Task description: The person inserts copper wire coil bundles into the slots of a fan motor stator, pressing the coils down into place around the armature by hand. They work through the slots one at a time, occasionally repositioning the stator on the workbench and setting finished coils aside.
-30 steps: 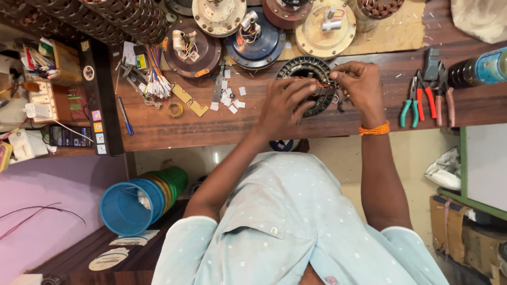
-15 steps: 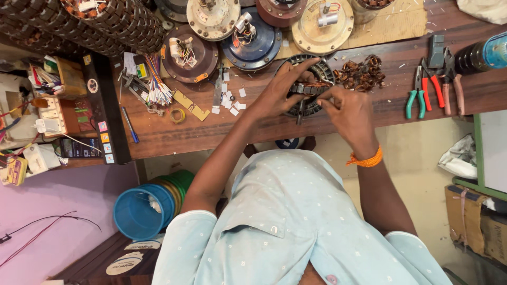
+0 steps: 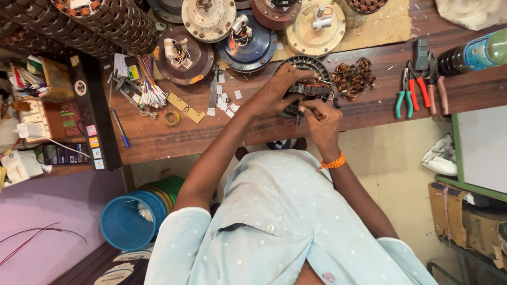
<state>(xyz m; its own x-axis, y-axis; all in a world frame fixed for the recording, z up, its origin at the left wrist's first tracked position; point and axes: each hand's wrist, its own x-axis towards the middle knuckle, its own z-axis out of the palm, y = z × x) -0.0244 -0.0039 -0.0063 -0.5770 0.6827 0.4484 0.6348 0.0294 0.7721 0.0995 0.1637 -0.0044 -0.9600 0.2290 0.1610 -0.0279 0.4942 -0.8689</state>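
Stator ring (image 3: 306,87) — a dark, slotted, round motor core — sits on the wooden workbench (image 3: 174,134) near its front edge, held up between both hands. Left hand (image 3: 272,95) lies over the ring's near-left rim, fingers curled and spread across the slots, gripping it. Right hand (image 3: 322,119) is closed in a pinch at the ring's lower edge; what it pinches is too small to identify, possibly a wire or a thin tool.

Risks, as judged from this position:
- Ring slip. The grip is on one side only; a pull from the pinching hand could tilt the ring off the bench edge.
- Snagging. Loose copper wire coils (image 3: 353,76) lie just beside the ring on the right and could catch in the slots.
- Finger nicks from the slot edges or cut wire ends.

Farther out: green-handled pliers (image 3: 405,97) and red-handled pliers (image 3: 429,87) lie to the right, a bottle (image 3: 475,53) beyond them, and round motor housings (image 3: 248,39) sit behind the ring. A blue bucket (image 3: 127,221) stands on the floor below.

Not visible — the ring's near half is covered by both hands, the fingertips of the left hand are hidden, and the stacked cores at upper left are cut off by the frame.
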